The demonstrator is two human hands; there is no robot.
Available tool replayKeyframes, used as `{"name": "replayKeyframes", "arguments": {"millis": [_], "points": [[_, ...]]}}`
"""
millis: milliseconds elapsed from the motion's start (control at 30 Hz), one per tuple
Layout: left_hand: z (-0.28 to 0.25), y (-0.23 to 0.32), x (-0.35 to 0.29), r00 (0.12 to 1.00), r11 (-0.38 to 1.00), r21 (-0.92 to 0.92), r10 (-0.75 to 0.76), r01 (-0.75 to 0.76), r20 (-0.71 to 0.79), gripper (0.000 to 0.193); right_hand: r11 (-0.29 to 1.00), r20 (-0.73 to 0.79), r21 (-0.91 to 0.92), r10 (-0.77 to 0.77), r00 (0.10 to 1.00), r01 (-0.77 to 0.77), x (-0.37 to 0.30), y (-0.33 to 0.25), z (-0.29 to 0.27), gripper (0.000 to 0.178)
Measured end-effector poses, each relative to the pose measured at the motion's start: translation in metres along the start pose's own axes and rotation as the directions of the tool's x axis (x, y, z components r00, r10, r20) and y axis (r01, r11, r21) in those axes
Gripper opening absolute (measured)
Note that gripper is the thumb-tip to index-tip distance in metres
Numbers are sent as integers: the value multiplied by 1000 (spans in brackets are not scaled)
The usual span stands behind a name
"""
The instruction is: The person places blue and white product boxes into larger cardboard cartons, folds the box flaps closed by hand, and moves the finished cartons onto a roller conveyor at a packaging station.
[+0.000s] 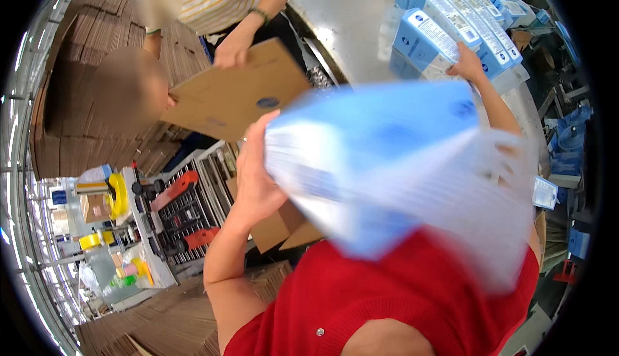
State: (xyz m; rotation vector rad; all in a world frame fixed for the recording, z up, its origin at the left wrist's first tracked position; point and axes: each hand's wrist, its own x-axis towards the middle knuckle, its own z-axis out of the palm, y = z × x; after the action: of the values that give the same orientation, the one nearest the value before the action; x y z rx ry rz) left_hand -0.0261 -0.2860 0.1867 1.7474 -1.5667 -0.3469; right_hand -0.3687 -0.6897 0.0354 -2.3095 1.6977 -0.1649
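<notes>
Your left grip (256,178) is closed on the left edge of a motion-blurred blue-and-white carton (367,137), held before your torso, off the desk (342,14). Your right grip (469,66) touches the nearest of the grouped cartons (422,40); whether it grasps cannot be told. Progress, as judged: handling is under way, the held carton not set down; whether the group is finished or waiting is unclear.

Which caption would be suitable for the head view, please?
Left hand holding a motion-blurred blue-and-white package, right hand at blue boxes; a co-worker holds cardboard.
</notes>
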Motion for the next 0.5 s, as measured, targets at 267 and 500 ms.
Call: {"name": "replayKeyframes", "arguments": {"millis": [267, 500], "points": [[98, -154, -139, 959, 973, 137, -209, 185, 190, 66, 736, -197, 554, -338, 920, 389, -104, -120, -38, 80], [254, -228, -216, 575, 850, 423, -525, 314, 628, 103, 294, -89, 741, -848, 522, 603, -219, -241, -6, 66]]}}
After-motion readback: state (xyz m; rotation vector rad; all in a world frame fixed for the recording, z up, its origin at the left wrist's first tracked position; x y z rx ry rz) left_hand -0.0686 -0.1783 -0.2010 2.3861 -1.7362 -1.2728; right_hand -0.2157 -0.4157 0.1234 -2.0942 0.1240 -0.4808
